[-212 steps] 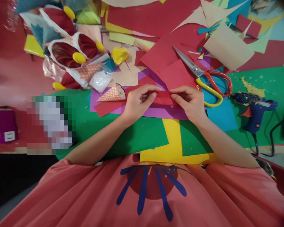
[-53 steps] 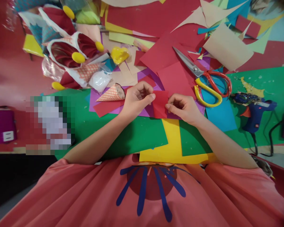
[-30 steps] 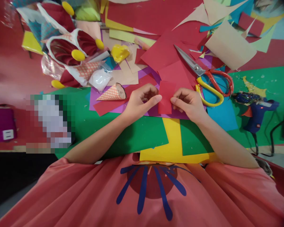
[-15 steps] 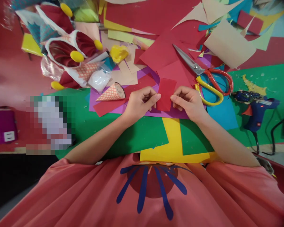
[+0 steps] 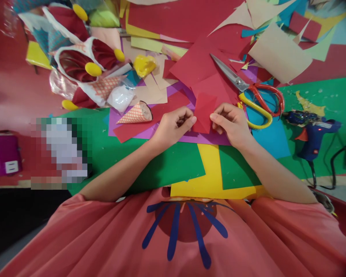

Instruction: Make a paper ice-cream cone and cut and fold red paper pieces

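Between my hands is a small folded piece of red paper (image 5: 204, 112), held up over a purple sheet (image 5: 219, 139). My left hand (image 5: 177, 125) pinches its left edge between thumb and fingers. My right hand (image 5: 230, 122) grips the right edge the same way. Just left of my left hand lies a paper cone (image 5: 135, 113) with an orange lattice print, its mouth facing right. Beyond my right hand rest open scissors (image 5: 242, 86) with one red and one yellow handle. Larger red sheets (image 5: 212, 88) lie behind the folded piece.
A blue glue gun (image 5: 314, 138) with a cord sits at right on green sheet (image 5: 344, 100). At upper left are several finished cone pieces (image 5: 75, 63) with yellow ovals. Beige offcuts (image 5: 281, 54) and a yellow lump (image 5: 144, 65) are scattered at the back. A purple packet (image 5: 4, 154) lies far left.
The red paper has turned slightly and its upper part now looks wider, with a slanted fold showing. My right hand has shifted a little to the right and up.
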Demonstrator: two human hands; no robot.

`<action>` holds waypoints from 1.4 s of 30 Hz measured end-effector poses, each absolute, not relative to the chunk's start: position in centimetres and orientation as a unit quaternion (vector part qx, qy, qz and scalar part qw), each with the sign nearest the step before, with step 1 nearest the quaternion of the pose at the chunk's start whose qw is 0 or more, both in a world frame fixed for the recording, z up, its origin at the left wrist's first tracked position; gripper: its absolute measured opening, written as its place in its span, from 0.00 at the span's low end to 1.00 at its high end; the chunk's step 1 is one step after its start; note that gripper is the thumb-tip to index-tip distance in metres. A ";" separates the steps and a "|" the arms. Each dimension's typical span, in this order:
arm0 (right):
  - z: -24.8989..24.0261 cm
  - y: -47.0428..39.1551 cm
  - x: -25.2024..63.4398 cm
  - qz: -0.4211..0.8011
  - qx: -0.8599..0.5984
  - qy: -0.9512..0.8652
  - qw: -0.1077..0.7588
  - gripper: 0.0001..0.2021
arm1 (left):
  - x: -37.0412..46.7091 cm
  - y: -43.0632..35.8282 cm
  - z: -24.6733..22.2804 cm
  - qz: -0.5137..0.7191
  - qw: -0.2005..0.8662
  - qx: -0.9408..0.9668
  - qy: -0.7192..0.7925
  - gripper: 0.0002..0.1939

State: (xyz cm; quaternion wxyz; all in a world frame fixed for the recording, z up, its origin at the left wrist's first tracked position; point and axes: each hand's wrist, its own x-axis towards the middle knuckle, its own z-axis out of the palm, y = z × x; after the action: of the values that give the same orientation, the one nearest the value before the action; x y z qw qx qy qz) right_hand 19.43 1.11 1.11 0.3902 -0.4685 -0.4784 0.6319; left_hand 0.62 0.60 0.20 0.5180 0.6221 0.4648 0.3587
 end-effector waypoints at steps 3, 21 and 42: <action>0.7 1.2 19.5 0.628 -0.470 -0.472 0.402 0.16 | 0.6 0.6 0.3 0.356 0.529 0.618 0.461 0.13; 0.2 1.3 19.8 0.628 -0.470 -0.466 0.409 0.17 | 0.7 0.6 0.4 0.346 0.523 0.619 0.472 0.09; -0.2 1.4 19.9 0.651 -0.453 -0.419 0.442 0.14 | 0.5 0.3 0.3 0.336 0.459 0.686 0.453 0.10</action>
State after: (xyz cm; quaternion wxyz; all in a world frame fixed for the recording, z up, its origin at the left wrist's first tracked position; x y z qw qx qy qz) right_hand 19.89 1.45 -0.20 0.4422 -0.4527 -0.4194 0.6509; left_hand 0.46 0.28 0.28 0.4591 0.6865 0.4530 0.3358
